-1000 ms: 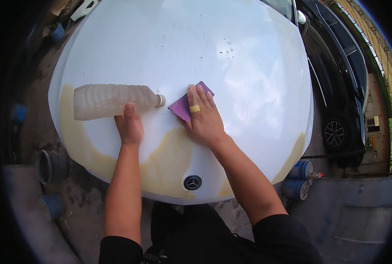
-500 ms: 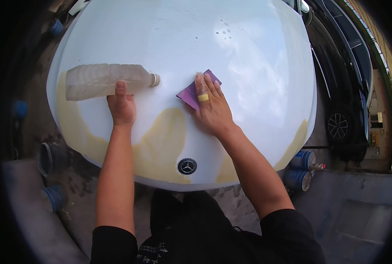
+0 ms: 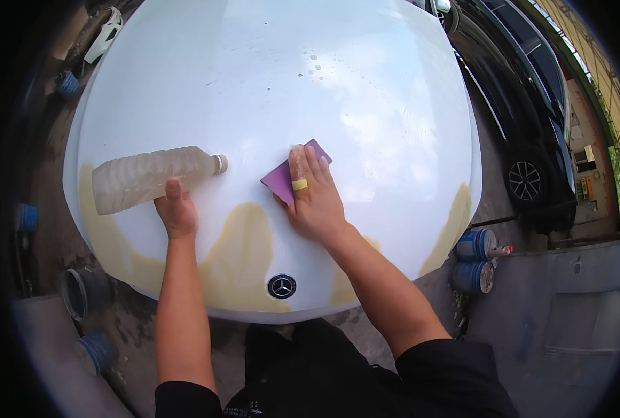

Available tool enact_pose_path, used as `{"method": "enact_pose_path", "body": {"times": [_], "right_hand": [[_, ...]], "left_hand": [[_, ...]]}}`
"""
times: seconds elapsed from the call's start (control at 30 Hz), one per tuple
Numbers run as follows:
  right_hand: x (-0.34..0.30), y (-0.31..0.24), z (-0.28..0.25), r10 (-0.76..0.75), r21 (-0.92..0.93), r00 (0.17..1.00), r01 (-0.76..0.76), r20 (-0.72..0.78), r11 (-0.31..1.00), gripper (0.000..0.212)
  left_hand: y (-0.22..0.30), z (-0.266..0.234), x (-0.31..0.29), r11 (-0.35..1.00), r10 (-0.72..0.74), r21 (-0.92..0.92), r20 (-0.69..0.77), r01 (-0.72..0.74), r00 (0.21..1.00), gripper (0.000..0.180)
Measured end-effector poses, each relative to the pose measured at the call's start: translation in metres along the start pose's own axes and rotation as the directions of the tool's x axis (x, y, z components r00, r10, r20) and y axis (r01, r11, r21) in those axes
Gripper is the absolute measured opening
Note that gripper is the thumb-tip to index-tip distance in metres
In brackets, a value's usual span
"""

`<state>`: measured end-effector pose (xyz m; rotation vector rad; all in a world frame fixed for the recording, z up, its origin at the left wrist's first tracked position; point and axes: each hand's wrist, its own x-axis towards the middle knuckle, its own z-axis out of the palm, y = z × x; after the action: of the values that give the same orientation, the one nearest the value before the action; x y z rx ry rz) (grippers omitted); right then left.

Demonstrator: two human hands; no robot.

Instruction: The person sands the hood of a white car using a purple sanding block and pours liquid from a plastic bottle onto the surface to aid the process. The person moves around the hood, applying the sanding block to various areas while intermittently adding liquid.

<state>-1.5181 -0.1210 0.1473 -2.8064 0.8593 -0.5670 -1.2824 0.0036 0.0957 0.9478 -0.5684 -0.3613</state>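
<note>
A white car hood (image 3: 247, 104) spreads below me, with dull yellowish patches (image 3: 240, 244) along its front and a round emblem (image 3: 282, 285) near the front edge. My left hand (image 3: 178, 210) is wrapped round a cloudy plastic bottle (image 3: 153, 175), thumb on the near side and other fingers mostly hidden. The bottle lies roughly sideways, its capped neck to the right. Under my right hand (image 3: 317, 202) is a folded purple sheet of sandpaper (image 3: 276, 182), pressed flat on the hood. One finger of that hand has a clear wrap and a yellow band.
Blue buckets (image 3: 473, 276) stand on the floor right of the hood, and another blue bucket (image 3: 97, 352) at lower left beside a dark open bucket (image 3: 76, 292). A black car (image 3: 512, 104) is parked at the right. Water drops (image 3: 315, 67) dot the hood farther back.
My view has shifted, so the hood sits lower and farther left in it. My right hand has slid the sandpaper slightly toward me. The bottle has turned, its neck now pointing more away.
</note>
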Motion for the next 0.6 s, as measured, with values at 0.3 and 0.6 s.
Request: {"method": "enact_pose_path", "body": {"times": [0.3, 0.6], "right_hand": [[0.005, 0.099, -0.035, 0.356, -0.082, 0.929, -0.365, -0.105, 0.928, 0.072], [-0.07, 0.036, -0.03, 0.171, -0.061, 0.983, -0.167, 0.069, 0.984, 0.068]], "left_hand": [[-0.007, -0.001, 0.002, 1.0, 0.018, 0.001, 0.026, -0.018, 1.0, 0.072], [0.003, -0.011, 0.0, 1.0, 0.03, 0.0, 0.042, -0.03, 0.999, 0.061]]}}
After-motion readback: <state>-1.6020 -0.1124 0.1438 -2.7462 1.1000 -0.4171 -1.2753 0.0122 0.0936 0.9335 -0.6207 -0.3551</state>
